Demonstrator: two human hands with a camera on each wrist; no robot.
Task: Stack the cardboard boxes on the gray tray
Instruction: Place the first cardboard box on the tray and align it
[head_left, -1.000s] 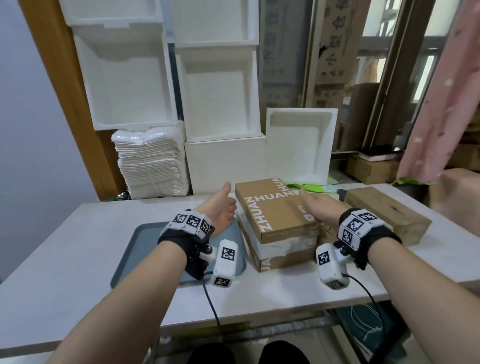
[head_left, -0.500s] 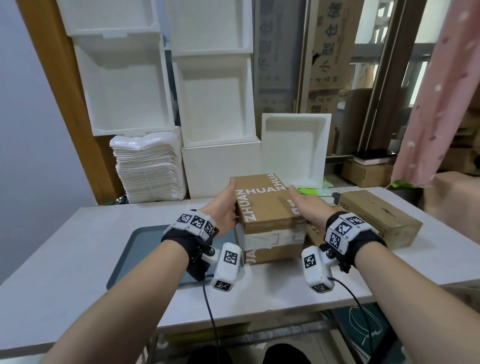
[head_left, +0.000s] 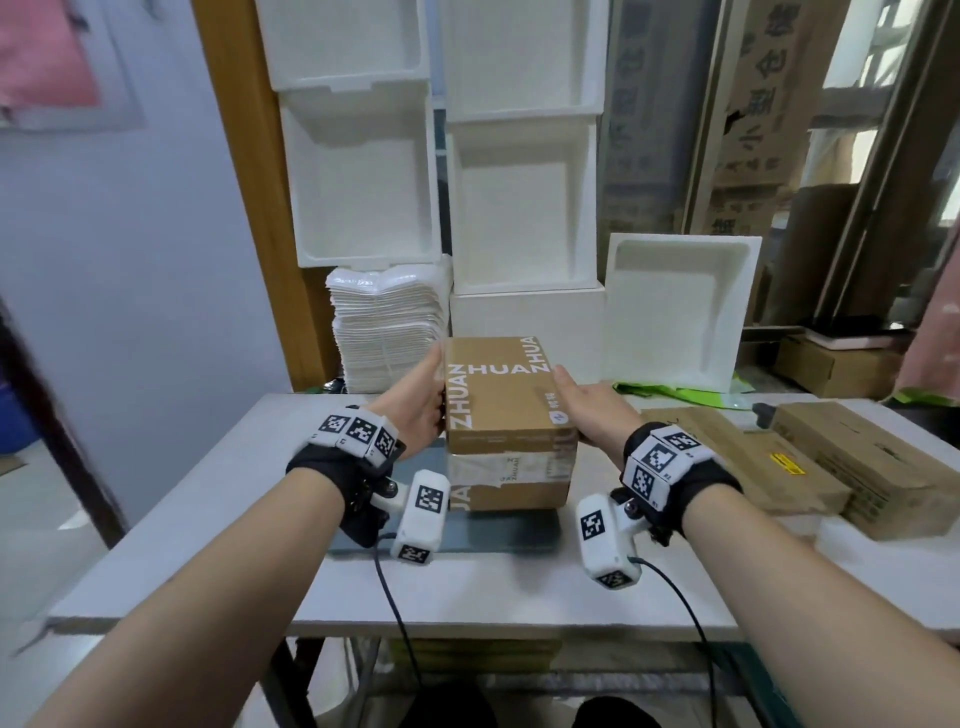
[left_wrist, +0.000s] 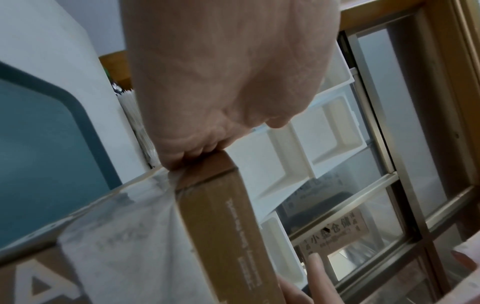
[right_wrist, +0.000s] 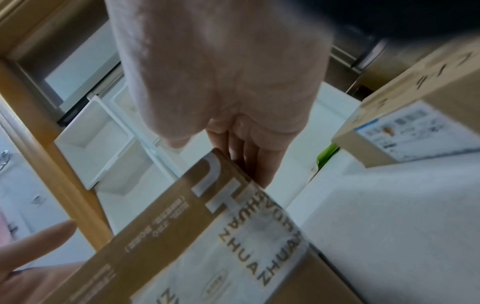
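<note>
Two brown cardboard boxes printed ZHUAN are stacked, the top box (head_left: 498, 395) on a taped lower box (head_left: 511, 486). The stack stands over the gray tray (head_left: 467, 538); whether its bottom touches the tray I cannot tell. My left hand (head_left: 421, 400) presses flat against the top box's left side, thumb up along the edge. My right hand (head_left: 587, 410) presses flat against its right side, fingers straight. The left wrist view shows the left hand (left_wrist: 207, 102) at the box corner (left_wrist: 221, 216). In the right wrist view the right hand's fingers (right_wrist: 249, 156) lie along the box (right_wrist: 207, 236).
Two more cardboard boxes (head_left: 743, 462) (head_left: 872, 467) lie on the white table (head_left: 208, 519) to the right. White foam trays (head_left: 519, 208) and a stack of white sheets (head_left: 384, 332) stand behind the table. A green bag (head_left: 675, 397) lies at the back.
Both hands closed in on the box stack, then carried it left from the bare table to above the gray tray. The view has turned left with it.
</note>
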